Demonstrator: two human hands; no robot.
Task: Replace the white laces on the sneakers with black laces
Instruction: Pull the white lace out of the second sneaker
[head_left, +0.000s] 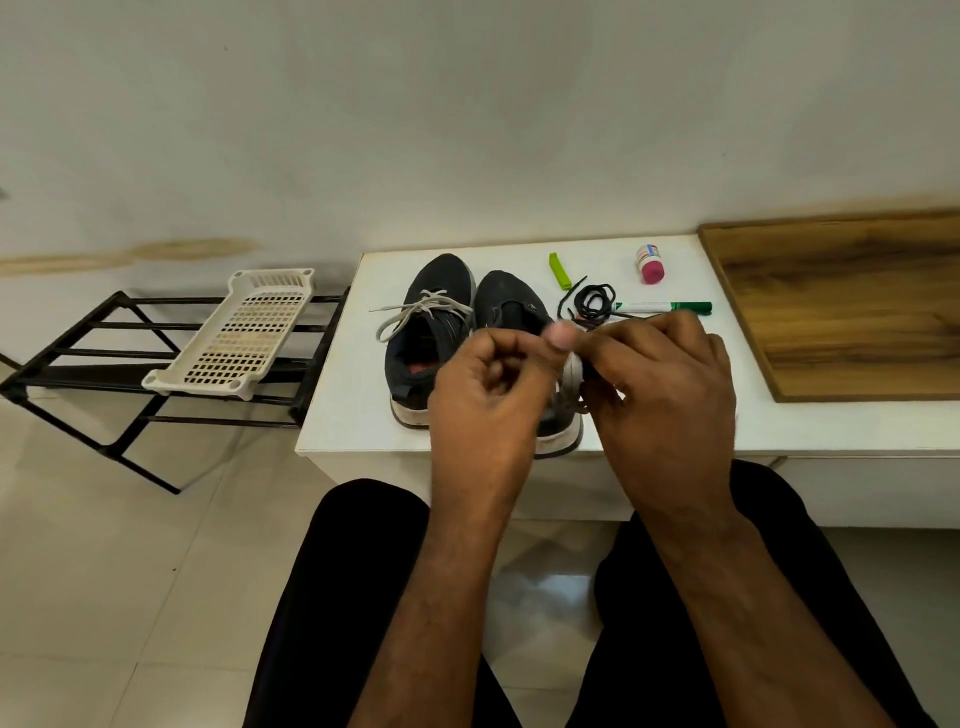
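Note:
Two dark sneakers stand side by side on the white table (353, 415). The left sneaker (426, 338) carries a tied white lace (415, 312). The right sneaker (511, 312) shows no lace on its visible front part. Both my hands hover over the right sneaker's heel. My right hand (660, 384) holds a bunched white lace (571, 371) in curled fingers. My left hand (488, 395) has its fingers curled, thumb tip up against the right hand; what it pinches is hidden. A coiled black lace (592, 301) lies behind my hands.
A green marker (670, 307), a lime green clip (560, 271) and a small pink-capped bottle (649, 265) lie at the table's back. A wooden board (852, 312) lies at right. A black metal rack (104, 364) with a white plastic tray (244, 332) stands left. My legs sit below.

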